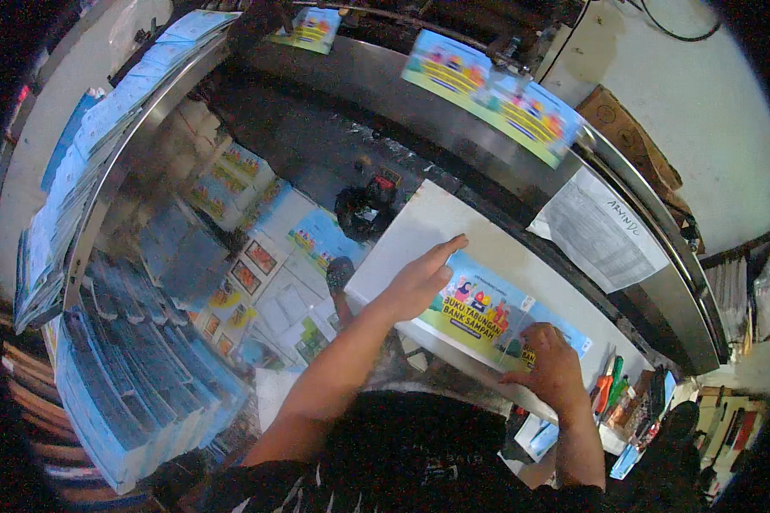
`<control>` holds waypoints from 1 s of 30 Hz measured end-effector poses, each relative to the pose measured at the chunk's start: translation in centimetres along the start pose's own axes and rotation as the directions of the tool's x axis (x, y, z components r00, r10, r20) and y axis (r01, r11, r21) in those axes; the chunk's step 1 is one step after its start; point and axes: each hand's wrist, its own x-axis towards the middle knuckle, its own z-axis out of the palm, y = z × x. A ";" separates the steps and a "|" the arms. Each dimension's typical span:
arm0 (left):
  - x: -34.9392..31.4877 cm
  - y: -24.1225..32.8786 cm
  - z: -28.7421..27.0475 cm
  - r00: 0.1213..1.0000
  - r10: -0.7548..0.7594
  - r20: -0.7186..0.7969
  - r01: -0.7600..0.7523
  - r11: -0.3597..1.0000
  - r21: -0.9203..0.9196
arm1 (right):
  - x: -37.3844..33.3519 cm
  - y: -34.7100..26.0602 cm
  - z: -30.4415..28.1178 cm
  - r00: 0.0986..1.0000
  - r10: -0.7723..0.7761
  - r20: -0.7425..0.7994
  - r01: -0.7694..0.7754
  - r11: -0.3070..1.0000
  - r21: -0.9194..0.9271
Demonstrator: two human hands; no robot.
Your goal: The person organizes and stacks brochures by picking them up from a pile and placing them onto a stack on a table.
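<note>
A printed cover sheet [479, 309], blue and yellow-green with cartoon figures, lies on a white board [383, 267] in front of me. My left hand [421, 280] is at its left end, index finger stretched along the edge and thumb bent in, gripping the sheet there. Over the right part of the sheet, my right hand [549, 363] has its fingers curled and its thumb toward the near edge. The fingertips press on the sheet and cover some of its print.
Stacks of blue booklets [137, 402] stand at left, more sheets [103, 141] along the metal rail. Matching covers [492, 94] and a handwritten paper [603, 227] sit on the far rail. Orange-handled tools [606, 389] lie near right. Printed sheets [261, 256] cover the lower surface.
</note>
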 end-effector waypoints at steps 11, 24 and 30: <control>0.3 -0.4 0.2 0.997 -0.051 -0.050 0.046 0.993 -0.105 | 1.6 5.8 -9.4 0.917 0.012 -0.399 0.001 0.999 0.032; 0.6 1.0 0.7 0.999 -0.051 -0.011 0.052 0.984 0.168 | 9.9 14.5 -10.8 0.824 -0.101 -0.558 -0.135 0.921 -0.366; 0.9 0.8 0.5 1.000 -0.014 -0.013 0.016 0.993 0.120 | 3.0 7.5 -6.4 0.918 -0.082 -0.388 0.059 0.996 -0.070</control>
